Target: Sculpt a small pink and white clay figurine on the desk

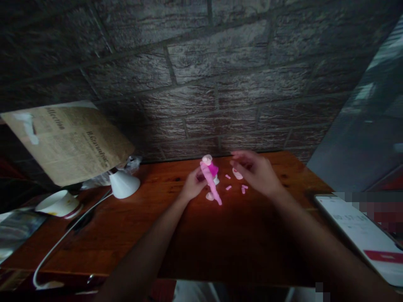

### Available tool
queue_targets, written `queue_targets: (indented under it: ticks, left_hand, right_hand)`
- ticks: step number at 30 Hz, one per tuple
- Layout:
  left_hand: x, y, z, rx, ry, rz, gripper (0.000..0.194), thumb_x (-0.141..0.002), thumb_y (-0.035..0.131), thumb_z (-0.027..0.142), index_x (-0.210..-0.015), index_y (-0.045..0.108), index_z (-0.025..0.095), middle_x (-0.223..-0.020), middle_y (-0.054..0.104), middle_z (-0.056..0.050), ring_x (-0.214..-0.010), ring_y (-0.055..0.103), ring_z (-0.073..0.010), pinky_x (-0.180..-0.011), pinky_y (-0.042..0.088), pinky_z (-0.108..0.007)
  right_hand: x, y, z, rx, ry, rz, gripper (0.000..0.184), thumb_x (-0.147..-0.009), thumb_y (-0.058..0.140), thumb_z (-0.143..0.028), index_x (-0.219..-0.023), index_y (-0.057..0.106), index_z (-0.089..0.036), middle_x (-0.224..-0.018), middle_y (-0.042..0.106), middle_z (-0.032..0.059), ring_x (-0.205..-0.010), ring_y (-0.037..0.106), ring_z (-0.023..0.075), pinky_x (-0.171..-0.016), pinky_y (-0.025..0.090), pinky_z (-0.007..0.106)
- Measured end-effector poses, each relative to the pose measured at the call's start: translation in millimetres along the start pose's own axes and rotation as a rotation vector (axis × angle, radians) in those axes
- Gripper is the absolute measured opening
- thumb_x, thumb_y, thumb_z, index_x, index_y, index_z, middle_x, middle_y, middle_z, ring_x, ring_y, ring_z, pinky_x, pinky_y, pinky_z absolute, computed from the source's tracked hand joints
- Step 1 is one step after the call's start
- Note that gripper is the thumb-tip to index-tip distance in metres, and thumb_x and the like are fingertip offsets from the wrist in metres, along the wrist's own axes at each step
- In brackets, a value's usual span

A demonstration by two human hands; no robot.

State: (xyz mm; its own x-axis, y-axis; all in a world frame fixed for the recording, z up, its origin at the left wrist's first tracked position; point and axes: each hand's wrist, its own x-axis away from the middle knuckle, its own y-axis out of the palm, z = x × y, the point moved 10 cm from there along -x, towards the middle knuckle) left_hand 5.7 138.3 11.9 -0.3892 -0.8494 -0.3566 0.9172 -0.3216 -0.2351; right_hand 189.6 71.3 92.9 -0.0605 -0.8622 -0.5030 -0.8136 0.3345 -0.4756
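Observation:
My left hand is wrapped around a small pink clay figure, which stands near the table's back edge. A long light-pink strand runs down its front, and a pale round piece tops it. To the right, my right hand hovers above the table with thumb and fingers curved and a gap between them; nothing shows in the gap. Just left of that hand lies a pale pink flat piece, partly covered by it. Several short pink clay bits are scattered between the hands.
A lamp with a printed paper shade and white base stands at left, its cord trailing forward. Nearby lies a white paper cup. A phone-like screen rests at right. Behind the wooden table rises a brick-patterned wall.

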Motion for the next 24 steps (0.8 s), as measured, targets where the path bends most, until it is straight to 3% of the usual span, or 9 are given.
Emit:
queue_targets:
  ticks: [4, 10, 16, 21, 24]
  left_hand:
    - [-2.8, 2.0, 1.5, 0.013, 0.014, 0.003, 0.033, -0.075, 0.069, 0.024, -0.106, 0.063, 0.015, -0.103, 0.074, -0.010, -0.093, 0.070, -0.0228, -0.088, 0.053, -0.039]
    - [-2.9, 2.8, 1.4, 0.031, 0.059, -0.011, 0.034, -0.077, 0.069, 0.024, -0.109, 0.062, 0.015, -0.102, 0.074, -0.010, -0.092, 0.070, -0.0218, -0.087, 0.054, -0.037]
    - [-3.1, 4.3, -3.3, 0.025, 0.049, -0.020, 0.034, -0.077, 0.069, 0.025, -0.109, 0.063, 0.016, -0.098, 0.074, -0.010, -0.090, 0.071, -0.0218, -0.086, 0.055, -0.039]
    - [-1.3, 3.6, 5.4, 0.035, 0.073, -0.015, 0.030, -0.077, 0.070, 0.023, -0.106, 0.065, 0.016, -0.099, 0.074, -0.009, -0.090, 0.070, -0.0211, -0.086, 0.054, -0.037]
    - [-0.7, 4.5, 9.5, 0.050, 0.086, -0.027, 0.030, -0.077, 0.070, 0.022, -0.105, 0.066, 0.015, -0.103, 0.074, -0.010, -0.092, 0.070, -0.0211, -0.087, 0.054, -0.036]
  right_hand:
    - [-2.2, 33.3, -18.0, -0.147, 0.007, -0.074, 0.042, -0.085, 0.059, -0.036, -0.125, 0.057, -0.025, -0.117, 0.067, 0.0076, -0.086, 0.068, 0.0204, -0.072, 0.057, 0.033]
    - [-17.4, 65.8, -13.9, -0.222, 0.004, -0.209, 0.046, -0.086, 0.059, -0.034, -0.130, 0.053, -0.024, -0.128, 0.062, 0.0083, -0.072, 0.066, 0.0142, -0.066, 0.057, 0.030]
    - [-25.7, 73.5, -11.3, -0.207, -0.019, -0.256, 0.046, -0.087, 0.058, -0.034, -0.132, 0.052, -0.026, -0.128, 0.063, 0.0065, -0.072, 0.066, 0.0138, -0.069, 0.058, 0.031]
    - [-33.1, 79.0, -21.1, -0.211, -0.110, -0.292, 0.031, -0.088, 0.058, -0.030, -0.118, 0.062, -0.023, -0.116, 0.069, 0.0058, -0.097, 0.068, 0.0179, -0.084, 0.056, 0.032]
    - [-35.7, 82.3, -22.2, -0.189, -0.145, -0.304, 0.023, -0.088, 0.057, -0.028, -0.109, 0.066, -0.022, -0.111, 0.071, 0.0051, -0.100, 0.067, 0.0173, -0.089, 0.054, 0.032]
